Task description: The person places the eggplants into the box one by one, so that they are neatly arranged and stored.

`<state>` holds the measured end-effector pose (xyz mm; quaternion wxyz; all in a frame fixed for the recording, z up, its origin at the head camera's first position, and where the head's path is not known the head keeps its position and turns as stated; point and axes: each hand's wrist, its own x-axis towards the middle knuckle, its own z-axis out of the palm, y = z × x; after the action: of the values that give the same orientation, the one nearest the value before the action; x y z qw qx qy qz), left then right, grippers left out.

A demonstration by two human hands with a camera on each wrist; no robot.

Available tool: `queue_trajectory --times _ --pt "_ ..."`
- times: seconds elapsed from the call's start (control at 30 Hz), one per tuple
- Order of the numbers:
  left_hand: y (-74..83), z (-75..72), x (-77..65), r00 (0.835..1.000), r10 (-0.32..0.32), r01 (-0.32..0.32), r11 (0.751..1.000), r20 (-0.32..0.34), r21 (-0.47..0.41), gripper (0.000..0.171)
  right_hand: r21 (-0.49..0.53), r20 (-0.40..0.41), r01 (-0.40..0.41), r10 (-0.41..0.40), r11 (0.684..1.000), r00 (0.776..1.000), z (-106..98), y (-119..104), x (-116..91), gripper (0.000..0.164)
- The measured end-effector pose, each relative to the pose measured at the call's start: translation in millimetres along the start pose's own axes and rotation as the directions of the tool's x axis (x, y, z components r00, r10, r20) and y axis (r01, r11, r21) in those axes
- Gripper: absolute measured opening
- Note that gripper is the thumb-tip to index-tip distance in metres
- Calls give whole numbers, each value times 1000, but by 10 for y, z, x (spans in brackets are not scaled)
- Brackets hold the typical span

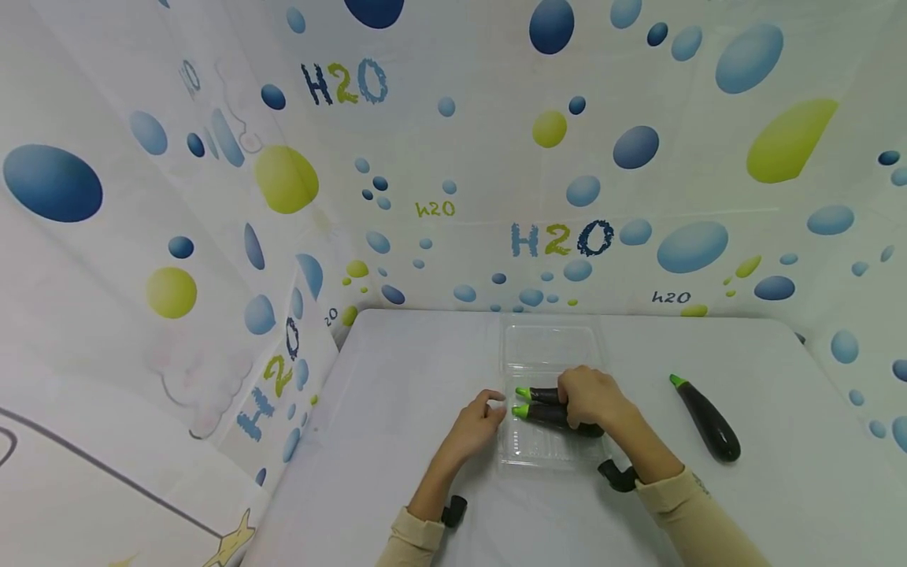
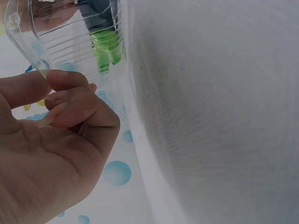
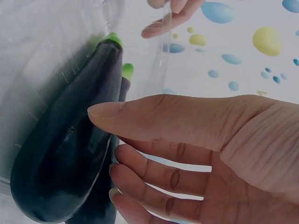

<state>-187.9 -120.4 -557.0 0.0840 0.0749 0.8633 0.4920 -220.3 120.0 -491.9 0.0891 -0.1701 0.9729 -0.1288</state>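
Note:
Two dark eggplants with bright green stem ends lie side by side in a clear plastic container (image 1: 536,455). The nearer eggplant (image 3: 60,140) fills much of the right wrist view, with the farther eggplant (image 1: 544,395) partly hidden behind it. My right hand (image 1: 590,396) is over both, its thumb on the nearer one. In the right wrist view its other fingers (image 3: 149,161) reach the farther eggplant's side, loosely extended and apart from the thumb. My left hand (image 1: 476,423) pinches the container's left rim between thumb and index finger, the other fingers curled, as the left wrist view shows.
A third eggplant (image 1: 707,419) lies on the white table (image 1: 786,378), right of the container. The container's raised clear lid (image 1: 553,344) extends toward the back edge. Behind the table hangs a white curtain (image 1: 482,142) with blue and green spots.

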Motion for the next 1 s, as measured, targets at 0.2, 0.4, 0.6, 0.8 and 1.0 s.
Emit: queue_trajectory --times 0.2,0.4,0.6,0.8,1.0 --pt "19 -13 -6 1000 -1 1 1000 3 5 34 45 14 -3 2 999 1000 -78 11 -36 30" --pt "19 -8 -4 1000 -3 3 1000 4 5 34 86 18 -30 28 996 999 -138 62 -63 33" --pt "12 -8 4 1000 -5 5 1000 6 0 34 104 -14 -46 48 994 999 -186 131 -72 32" --pt "22 -21 2 1000 6 -7 1000 2 3 33 144 -71 -72 83 987 994 -235 208 -121 29" --pt "16 -12 0 1000 -3 3 1000 8 -7 34 184 -139 -77 104 980 985 -268 314 -230 33"
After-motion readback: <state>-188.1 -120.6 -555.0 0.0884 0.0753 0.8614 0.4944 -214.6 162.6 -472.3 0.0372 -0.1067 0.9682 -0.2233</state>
